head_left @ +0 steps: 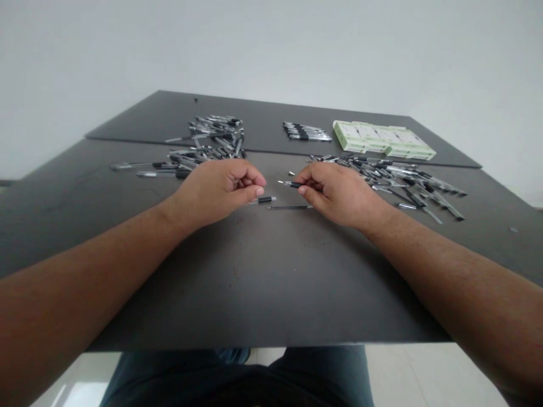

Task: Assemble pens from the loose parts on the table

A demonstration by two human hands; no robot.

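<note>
Black-gripped pen (292, 184) jutted from the right hand (339, 192), fingers pinched behind the tip, likely for control; the left hand (216, 189) had fingers nearly closed, any hold unclear!

Soft, dim daylight (slightly hazy), with faint shadows below.

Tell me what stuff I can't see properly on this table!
Head view: whether the left hand holds anything; its curled fingers hide it.
Head view: the back end of the black-gripped pen, hidden in the right hand.
Head view: how many pens are in the left pile; they overlap.
Head view: the writing on the green-and-white boxes, too small and blurred.
</note>
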